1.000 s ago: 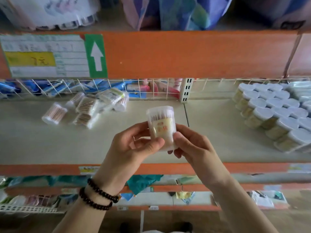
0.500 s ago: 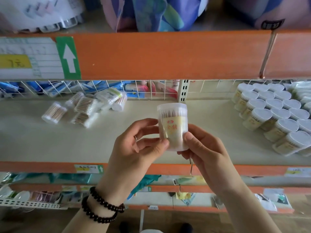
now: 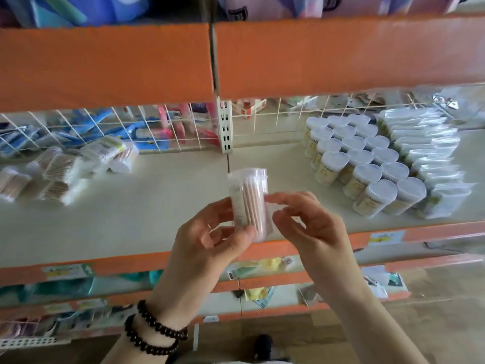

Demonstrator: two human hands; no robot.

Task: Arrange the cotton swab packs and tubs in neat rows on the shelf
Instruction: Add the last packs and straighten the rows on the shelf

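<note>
A clear round tub of cotton swabs [image 3: 249, 200] stands upright in front of the shelf's front edge, its label turned to the left. My left hand [image 3: 210, 240] grips its lower half with thumb and fingers. My right hand [image 3: 312, 227] curls around its right side, fingertips on the tub. On the shelf [image 3: 157, 206] to the right, several white-lidded tubs [image 3: 364, 164] stand in neat rows, with flat swab packs [image 3: 430, 158] lined up beside them. A loose heap of swab packs and tubs [image 3: 70, 169] lies at the left.
An orange upper shelf front [image 3: 236, 59] overhangs the work area. A white wire grid [image 3: 147, 127] and a slotted upright post [image 3: 225, 127] back the shelf. Lower shelves with other goods sit under the orange front lip [image 3: 433, 232].
The tub has been turned in my hands, so its yellow label now faces left. The view has swung right, bringing the rows of tubs and packs closer to the middle.
</note>
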